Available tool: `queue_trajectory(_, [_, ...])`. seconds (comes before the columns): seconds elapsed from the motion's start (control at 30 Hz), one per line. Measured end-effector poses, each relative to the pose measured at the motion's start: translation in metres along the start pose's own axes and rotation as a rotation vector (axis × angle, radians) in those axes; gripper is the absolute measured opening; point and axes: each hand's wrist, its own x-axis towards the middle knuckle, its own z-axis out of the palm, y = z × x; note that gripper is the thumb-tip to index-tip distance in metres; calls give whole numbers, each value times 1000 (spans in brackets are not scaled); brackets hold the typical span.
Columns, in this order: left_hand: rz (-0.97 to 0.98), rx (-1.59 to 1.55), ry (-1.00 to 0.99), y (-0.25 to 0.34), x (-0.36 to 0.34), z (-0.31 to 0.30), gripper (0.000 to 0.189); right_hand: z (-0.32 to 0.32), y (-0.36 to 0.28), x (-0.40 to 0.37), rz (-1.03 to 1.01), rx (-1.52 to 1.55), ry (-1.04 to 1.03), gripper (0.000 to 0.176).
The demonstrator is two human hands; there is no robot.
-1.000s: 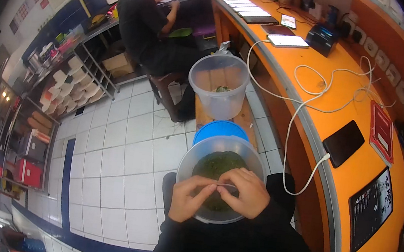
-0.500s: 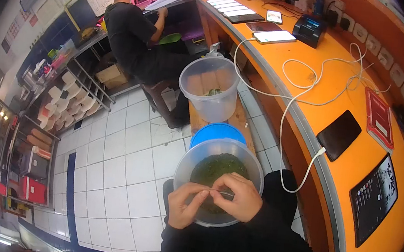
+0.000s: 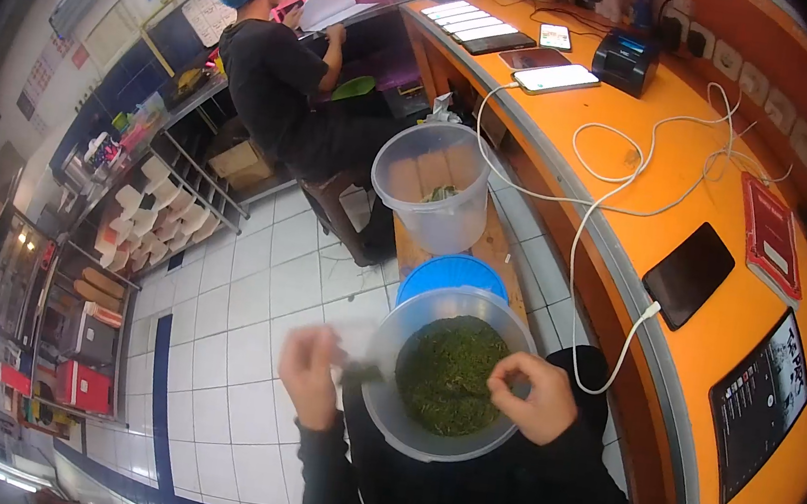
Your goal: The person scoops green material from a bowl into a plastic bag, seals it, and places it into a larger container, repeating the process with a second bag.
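Observation:
My left hand (image 3: 310, 377) is beside the left rim of a clear plastic bucket (image 3: 381, 412), smeared by motion. Its fingers are closed on a blurred, see-through piece with a dark green lower part (image 3: 363, 373), whose kind I cannot make out. Over the bucket's right rim, my right hand (image 3: 536, 399) has thumb and fingertips pinched together; whatever they hold, if anything, is too small to tell. Finely chopped dark green leaves (image 3: 449, 374) fill the bottom of the bucket, which sits against my lap.
A blue lid (image 3: 454, 276) lies behind the bucket, then a second clear bucket (image 3: 433, 220) on a wooden bench. Along the right runs an orange counter (image 3: 618, 228) with phones, a tablet (image 3: 751, 416), a black device (image 3: 625, 63) and white cables. A seated person (image 3: 274, 75) handles papers.
My hands were pinched together over the bucket and have parted: the left swung out left with the see-through piece, the right moved to the right rim. The chopped leaves are uncovered.

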Motion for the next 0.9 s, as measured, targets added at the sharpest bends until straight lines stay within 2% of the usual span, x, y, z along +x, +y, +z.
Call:
queue_trajectory(0.07, [13, 57, -46, -2, 45, 5, 18, -9, 5, -8, -11, -39, 27, 12])
queue_trajectory(0.13, [27, 23, -80, -10, 99, 30, 18, -10, 8, -19, 67, -93, -5, 12])
queue_trajectory(0.2, [28, -177, -119, -15, 161, 71, 20, -4, 10, -27, 49, -107, 1, 11])
queue_trajectory(0.23, [13, -138, -125, -16, 195, 93, 22, 0, 14, -30, 40, -83, 13, 11])
queue_trajectory(0.3, [-80, -287, -218, -18, 244, 137, 36, 3, 11, -34, 46, -62, 27, 11])
queue_trajectory(0.33, [-132, -101, -307, -30, 266, 151, 47, 4, 10, -36, 51, -74, 20, 11])
queue_trajectory(0.4, [-80, 516, -394, -53, 283, 157, 55, 2, 12, -38, 67, -61, 107, 9])
queue_trajectory(0.43, [40, 623, -402, -78, 287, 156, 57, -2, 13, -40, 70, -68, 111, 9])
queue_trajectory(0.47, [165, 732, -411, -107, 287, 150, 59, -7, 16, -42, 56, -64, 188, 9])
queue_trajectory(0.53, [362, 622, -442, -145, 266, 123, 52, -17, 36, -49, 93, -57, 313, 14])
queue_trajectory(0.57, [162, 625, -450, -147, 243, 106, 46, -24, 48, -54, 140, -69, 312, 18])
queue_trajectory(0.6, [238, 590, -413, -172, 227, 87, 40, -30, 59, -59, 190, -83, 307, 22])
queue_trajectory(0.63, [162, 577, -404, -191, 209, 69, 36, -34, 66, -65, 207, -78, 306, 22])
queue_trajectory(0.7, [41, 513, -424, -246, 174, 33, 24, -38, 77, -69, 277, -213, 128, 23])
queue_trajectory(0.73, [-30, 498, -464, -258, 154, 24, 21, -35, 87, -67, 285, -213, 112, 23])
queue_trajectory(0.77, [-73, 384, -457, -280, 134, 17, 19, -29, 100, -64, 341, -272, 68, 20])
queue_trajectory(0.83, [-71, 412, -408, -307, 100, 20, 18, -21, 120, -49, 419, -363, -5, 13])
queue_trajectory(0.9, [-134, 318, -332, -297, 70, 39, 21, -12, 152, -25, 349, -363, 15, 13])
